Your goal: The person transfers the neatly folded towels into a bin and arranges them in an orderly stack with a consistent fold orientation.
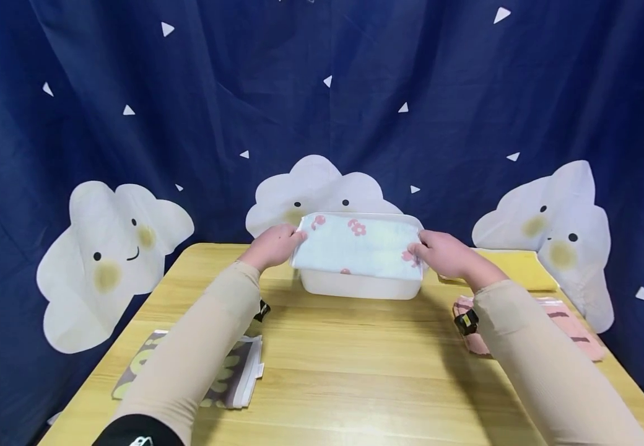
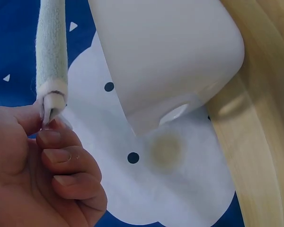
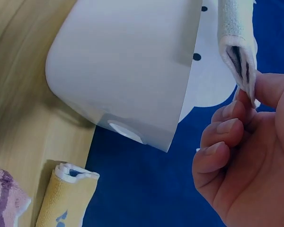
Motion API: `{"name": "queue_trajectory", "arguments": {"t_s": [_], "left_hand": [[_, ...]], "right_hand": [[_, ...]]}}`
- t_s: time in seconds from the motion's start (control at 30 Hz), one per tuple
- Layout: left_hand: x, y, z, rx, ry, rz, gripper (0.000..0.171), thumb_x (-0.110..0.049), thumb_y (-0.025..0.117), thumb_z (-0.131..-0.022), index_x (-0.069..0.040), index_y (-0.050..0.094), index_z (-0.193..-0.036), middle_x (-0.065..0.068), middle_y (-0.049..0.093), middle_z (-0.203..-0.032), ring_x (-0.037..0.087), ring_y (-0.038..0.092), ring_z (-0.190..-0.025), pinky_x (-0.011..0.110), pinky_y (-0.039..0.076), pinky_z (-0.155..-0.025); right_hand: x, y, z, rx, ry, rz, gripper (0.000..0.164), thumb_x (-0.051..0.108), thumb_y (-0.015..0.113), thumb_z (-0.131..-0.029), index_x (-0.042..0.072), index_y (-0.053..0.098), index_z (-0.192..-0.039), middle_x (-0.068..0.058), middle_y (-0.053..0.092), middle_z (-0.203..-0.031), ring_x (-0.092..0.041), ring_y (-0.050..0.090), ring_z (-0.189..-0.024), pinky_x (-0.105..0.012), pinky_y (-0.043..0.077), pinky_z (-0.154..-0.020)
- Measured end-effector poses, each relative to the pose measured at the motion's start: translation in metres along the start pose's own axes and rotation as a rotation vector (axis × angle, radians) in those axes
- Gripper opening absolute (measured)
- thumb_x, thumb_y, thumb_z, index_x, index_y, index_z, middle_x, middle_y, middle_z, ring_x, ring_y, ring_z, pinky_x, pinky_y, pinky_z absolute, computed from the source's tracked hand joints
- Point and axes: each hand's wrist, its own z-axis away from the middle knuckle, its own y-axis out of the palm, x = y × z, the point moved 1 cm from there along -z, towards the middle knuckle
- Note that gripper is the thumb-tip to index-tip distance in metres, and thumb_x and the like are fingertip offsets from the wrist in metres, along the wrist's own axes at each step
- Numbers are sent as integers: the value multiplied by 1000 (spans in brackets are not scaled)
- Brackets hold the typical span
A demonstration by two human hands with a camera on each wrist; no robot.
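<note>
A folded pale towel (image 1: 366, 246) with pink flower prints is held over a white bin (image 1: 361, 285) at the back of the table. At the towel's left end, my left hand (image 1: 278, 246) pinches the edge between thumb and curled fingers. My right hand (image 1: 446, 253) pinches the opposite end the same way. Both wrist views show the towel's folded layers, a little above the bin's rim. The bin stands upright and has an oval opening in each end wall. Its inside is hidden by the towel in the head view.
On the wooden table (image 1: 350, 359), a grey-and-yellow patterned towel (image 1: 235, 375) lies at the left, partly under the left arm. At the right are a folded yellow towel (image 1: 517, 269) and a pink striped towel (image 1: 567, 322). A dark blue curtain (image 1: 355, 124) hangs behind.
</note>
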Motion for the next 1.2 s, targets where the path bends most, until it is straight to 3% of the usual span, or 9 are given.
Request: {"name": "queue_trajectory", "arguments": {"t_s": [0.23,0.43,0.7,0.97,1.2], "left_hand": [[0,2,-16,-3,-52,17,42,-41,37,-108,-8,61,-101,9,58,-90,27,55,-83,40,45,-75],[-2,8,-33,-17,-115,4,44,-44,34,-108,-9,60,-107,10,60,-95,28,56,-91,43,45,-83],[-8,13,-50,-68,-164,-80,44,-42,36,-109,-8,63,-108,9,63,-108,28,59,-98,47,47,-89],[-1,23,-61,-60,-225,-122,44,-41,38,-109,-7,65,-115,8,64,-107,27,60,-94,47,48,-86],[3,35,-68,-52,-266,-145,44,-42,39,-109,-6,66,-115,8,64,-106,26,59,-93,47,49,-87]], "right_hand": [[-5,-3,-14,-8,7,-38,28,29,45,-108,8,56,-92,-8,55,-85,-30,55,-88,-44,41,-80],[-8,-2,-26,-9,55,-47,31,29,42,-108,5,55,-94,-13,54,-89,-32,53,-89,-45,41,-80],[-13,4,-41,-27,164,-79,38,30,38,-109,-4,54,-118,-23,56,-121,-36,50,-109,-52,40,-95],[-17,12,-57,-22,202,-70,34,28,37,-107,2,57,-99,-17,59,-102,-35,53,-100,-48,41,-90],[-24,16,-63,-19,250,-73,36,32,36,-107,4,57,-100,-17,58,-106,-35,51,-102,-49,41,-89]]}}
